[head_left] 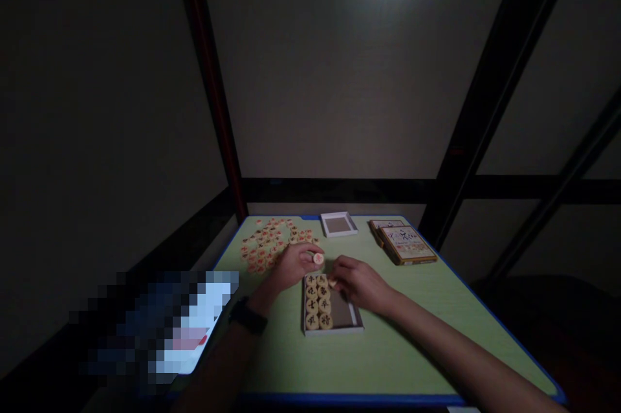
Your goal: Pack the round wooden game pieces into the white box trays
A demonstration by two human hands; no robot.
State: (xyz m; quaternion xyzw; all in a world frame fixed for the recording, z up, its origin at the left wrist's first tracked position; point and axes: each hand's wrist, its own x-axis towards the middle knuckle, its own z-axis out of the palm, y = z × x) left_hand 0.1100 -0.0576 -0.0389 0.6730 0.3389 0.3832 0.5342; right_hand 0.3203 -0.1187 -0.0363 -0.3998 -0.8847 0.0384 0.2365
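Between its fingertips my left hand grips a round Chinese chess piece with a red character, just beyond the far edge of a shallow white box. Two columns of wooden pieces with black characters fill the box's left side; its bare brown bottom shows on the right. My right hand is over the box's far right part, fingers closed on another chess piece, mostly hidden by them. Many loose chess pieces, mostly red-marked, lie scattered beyond my left hand.
A second shallow white box lies at the table's far edge. Two flat printed boxes overlap at the far right. The green table has a blue rim. A pixelated bright screen is at the left edge.
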